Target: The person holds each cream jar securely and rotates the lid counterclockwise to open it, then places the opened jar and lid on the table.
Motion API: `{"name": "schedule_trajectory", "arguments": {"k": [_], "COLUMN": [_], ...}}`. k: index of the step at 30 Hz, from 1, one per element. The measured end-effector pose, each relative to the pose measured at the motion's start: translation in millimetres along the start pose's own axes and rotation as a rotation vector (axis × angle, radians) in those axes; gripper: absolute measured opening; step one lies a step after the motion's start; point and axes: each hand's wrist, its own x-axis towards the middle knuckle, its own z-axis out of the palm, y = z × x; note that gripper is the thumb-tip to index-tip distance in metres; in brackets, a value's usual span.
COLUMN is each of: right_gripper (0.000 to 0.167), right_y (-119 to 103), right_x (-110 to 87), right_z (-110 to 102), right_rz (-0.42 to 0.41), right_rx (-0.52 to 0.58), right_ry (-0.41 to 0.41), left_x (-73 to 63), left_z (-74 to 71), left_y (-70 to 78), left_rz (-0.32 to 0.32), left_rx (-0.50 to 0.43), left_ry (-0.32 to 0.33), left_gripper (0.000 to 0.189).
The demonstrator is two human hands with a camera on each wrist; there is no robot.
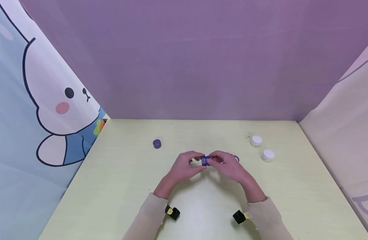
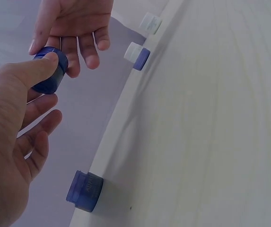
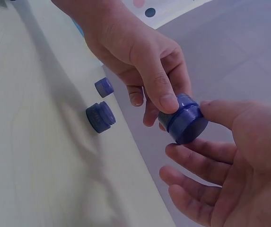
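Observation:
Between both hands is a small dark blue jar [image 3: 188, 124], held tilted above the table. My left hand [image 1: 187, 165] pinches one end of it between thumb and fingers. The right hand [image 1: 227, 165] has its thumb and a finger around the wider, smooth end, which looks like a lid; its other fingers are spread. A blue jar with an uncovered threaded neck [image 3: 100, 117] stands on the table and is mostly hidden behind the left hand in the head view. Beyond the right hand lies a white-and-blue round piece [image 2: 136, 56].
A small blue round piece [image 1: 157, 144] lies toward the back left of the table [image 1: 127, 186]. Two white-lidded jars, one farther back [image 1: 256, 140] and one nearer [image 1: 267, 155], stand at the right. A purple wall [image 1: 202, 66] rises behind the table.

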Motion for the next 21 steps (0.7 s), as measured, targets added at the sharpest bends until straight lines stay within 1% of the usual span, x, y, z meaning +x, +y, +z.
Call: {"name": "schedule_trajectory", "arguments": {"k": [5,8,12,21], "right_gripper": [0.023,0.024,0.027,0.031], "right_y": [-0.9,-1.4,-1.4,-1.8], "right_x": [-0.6,-0.8,-0.9,-0.9], "right_z": [-1.1,-1.7,-1.9,-2.5], "right_rz": [-0.036,-0.035,-0.030,-0.049], "right_rx": [0.018,0.028,0.023,-0.012], "right_ry": [0.004,0.010,0.016,0.047], "left_x": [0.0,0.4,0.2,0.1], "left_z": [0.6,0.7,0.7,-0.1], "left_y": [0.3,0.4,0.5,2.1], "left_rz": [-0.003,-0.002,-0.008,-0.009], "left_rx": [0.002,0.003,0.008,0.015], "left_ry": [-0.001,0.000,-0.004,-0.015], "left_gripper": [0.038,0.037,0.038,0.040]}}
